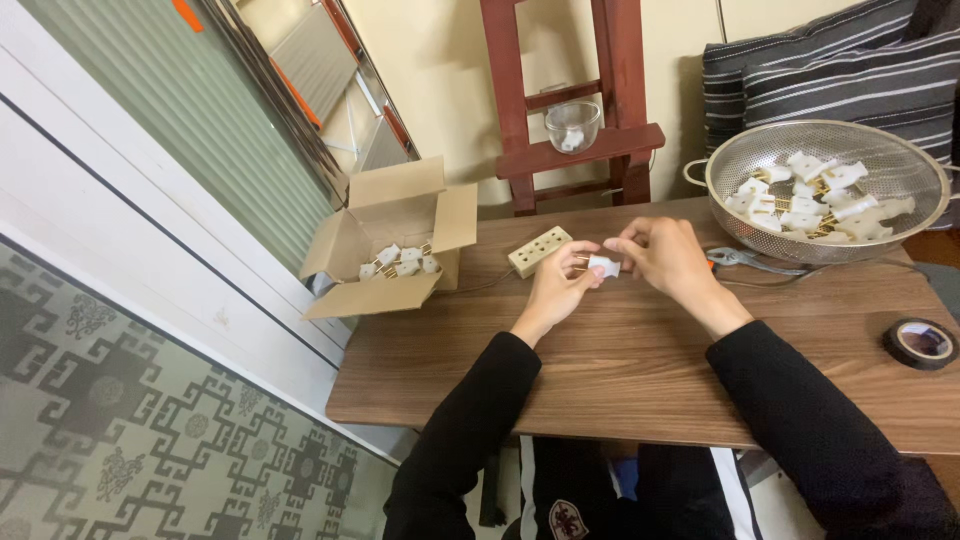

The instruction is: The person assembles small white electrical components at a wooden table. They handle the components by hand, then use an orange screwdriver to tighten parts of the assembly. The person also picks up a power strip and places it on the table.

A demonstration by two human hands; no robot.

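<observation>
Both of my hands meet over the wooden table (640, 370), holding one small white plug (603, 265) with brass prongs that point left. My left hand (556, 285) pinches it from below and the left. My right hand (668, 258) grips it from the right. Just beyond my left hand lies a cream socket block (538, 250) with several holes, its prong side close to the plug. A metal mesh colander (890, 165) at the far right holds several similar white plugs (810, 195).
An open cardboard box (395, 235) with several white plugs stands at the table's left end. A roll of black tape (921, 343) lies at the right edge. A grey tool lies by the colander. Behind stand a red wooden stand, a glass bowl and striped cushions.
</observation>
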